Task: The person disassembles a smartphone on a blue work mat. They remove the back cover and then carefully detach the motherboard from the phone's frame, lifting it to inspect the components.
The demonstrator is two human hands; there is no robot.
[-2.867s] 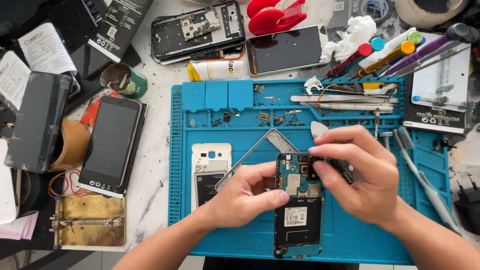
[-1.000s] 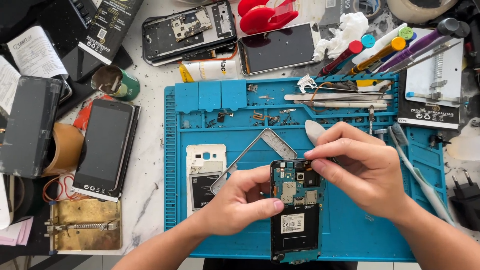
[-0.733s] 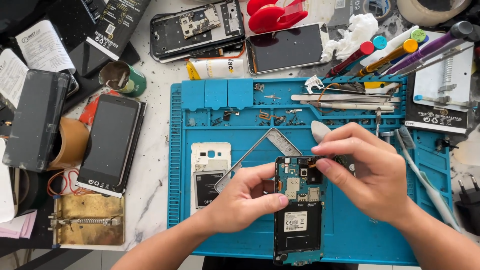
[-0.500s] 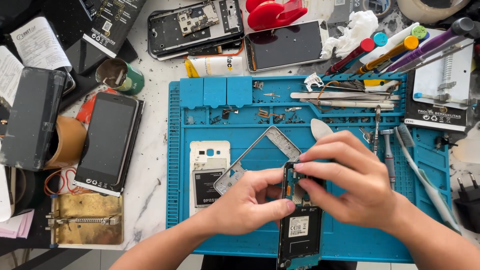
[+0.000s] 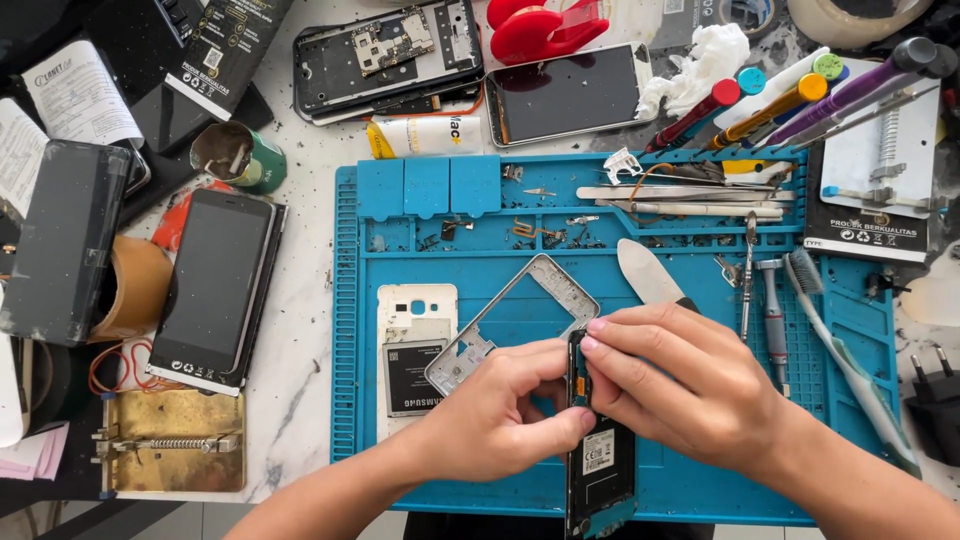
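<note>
My left hand [image 5: 500,415] and my right hand [image 5: 680,385] both grip an opened black phone [image 5: 598,460] over the blue work mat [image 5: 860,330]. The phone is tilted up on its long edge, so I see its side and part of its inner board with a white sticker. Fingers of both hands pinch its upper end. A bare silver phone frame [image 5: 520,320] lies on the mat just left of my left hand, next to a white back cover [image 5: 415,310] with a black battery [image 5: 410,375] on it.
A flat pry tool [image 5: 645,270], tweezers and a brush [image 5: 850,350] lie on the mat's right half, small screws in its top trays. Left of the mat sit a black phone [image 5: 215,285], a brass clamp [image 5: 170,455] and tape. Other opened phones and screwdrivers lie beyond.
The phone lay flat on the mat with its board facing up; both hands have since tipped it up onto its edge. My right fingers shifted to its top corner.
</note>
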